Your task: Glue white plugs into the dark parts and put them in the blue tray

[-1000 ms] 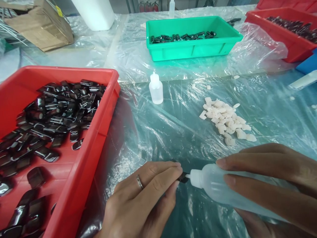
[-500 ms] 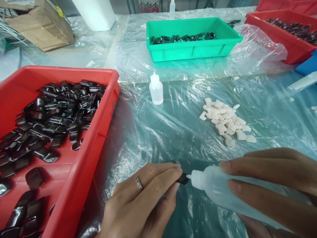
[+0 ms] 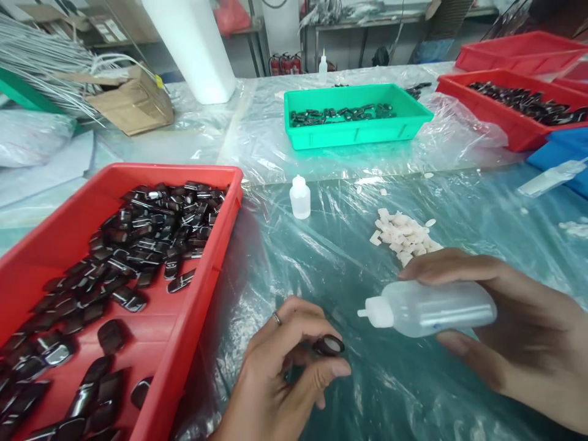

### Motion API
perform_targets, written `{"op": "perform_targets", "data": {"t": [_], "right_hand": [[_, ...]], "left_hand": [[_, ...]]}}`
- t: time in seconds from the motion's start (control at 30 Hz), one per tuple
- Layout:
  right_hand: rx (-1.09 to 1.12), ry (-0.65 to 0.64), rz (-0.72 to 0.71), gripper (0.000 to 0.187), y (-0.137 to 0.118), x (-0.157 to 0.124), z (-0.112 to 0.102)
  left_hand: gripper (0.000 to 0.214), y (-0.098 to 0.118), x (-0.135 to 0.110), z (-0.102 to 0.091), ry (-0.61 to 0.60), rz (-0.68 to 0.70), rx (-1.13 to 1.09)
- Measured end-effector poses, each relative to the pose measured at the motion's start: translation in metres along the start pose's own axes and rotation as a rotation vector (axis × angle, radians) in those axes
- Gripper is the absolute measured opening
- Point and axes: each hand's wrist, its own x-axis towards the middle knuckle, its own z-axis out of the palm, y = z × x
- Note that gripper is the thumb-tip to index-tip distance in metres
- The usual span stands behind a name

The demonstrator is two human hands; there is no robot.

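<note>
Head view is showing two bare hands working above a table, over which a clear plastic sheet (image 3: 266, 269) is lying. Left hand (image 3: 285, 361), with a ring on one finger, is gripping a small dark piece (image 3: 327, 346) between its curled fingers and the thumb — the pale oval end of this piece is facing outward, to the right. Right hand (image 3: 528, 334) is closing around a white squeeze bottle (image 3: 443, 308), with the thumb below and a finger along the top. This bottle is lying nearly level in the grip, and its nozzle (image 3: 362, 313) is pointing to the left, near the dark piece but not touching it. Beyond the right hand, a heap of white bits (image 3: 402, 231) is resting on the sheet, partly hidden by the fingers. A smaller bottle (image 3: 301, 199) is standing upright beyond the left hand. At the left, a red tray (image 3: 202, 309) is holding many glossy dark pieces (image 3: 177, 214), mostly gathering toward its far and left parts. Farther away, a green tray (image 3: 358, 135) is holding some more of them, and at its right another red tray (image 3: 482, 116) is carrying a heap also — a blue bin (image 3: 563, 150) is sitting just before it.
</note>
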Motion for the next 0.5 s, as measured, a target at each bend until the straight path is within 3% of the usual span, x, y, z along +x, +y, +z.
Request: {"op": "perform_targets", "data": {"t": [0.13,0.33,0.5], "right_hand": [[-0.009,-0.032,-0.026,0.035,-0.003,-0.003,0.002],[-0.037,-0.044,-0.038,0.040,-0.002,-0.011,0.005],[-0.050,-0.083,-0.059,0.043,-0.001,-0.018,0.007]], "left_hand": [[0.008,0.003,0.000,-0.002,-0.025,0.101,0.098],[0.039,0.002,0.001,-0.006,-0.047,0.176,0.169],[0.044,0.000,0.000,-0.007,-0.066,0.241,0.270]]}}
